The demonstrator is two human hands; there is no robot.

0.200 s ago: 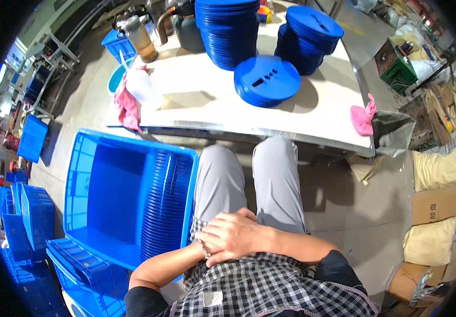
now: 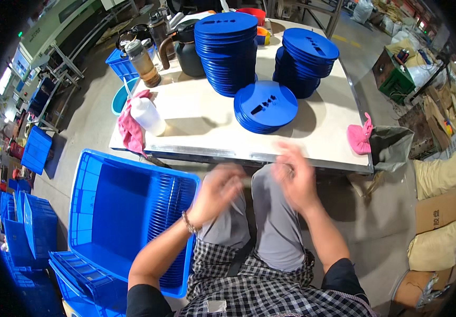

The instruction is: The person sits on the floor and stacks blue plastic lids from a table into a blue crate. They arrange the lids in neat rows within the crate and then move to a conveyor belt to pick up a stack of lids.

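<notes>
Above knees, blurred empty left hand (image 2: 218,191), right hand (image 2: 293,179)

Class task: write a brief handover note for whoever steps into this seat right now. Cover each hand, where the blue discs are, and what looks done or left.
Left hand: raised over the lap, blurred, empty.
Right hand: raised near the table edge, blurred, empty.
Blue discs: two tall stacks and a short stack on the table; more stand on edge in the blue crate at the left.
Done or left: neither hand touches a disc; progress cannot be told.
</notes>
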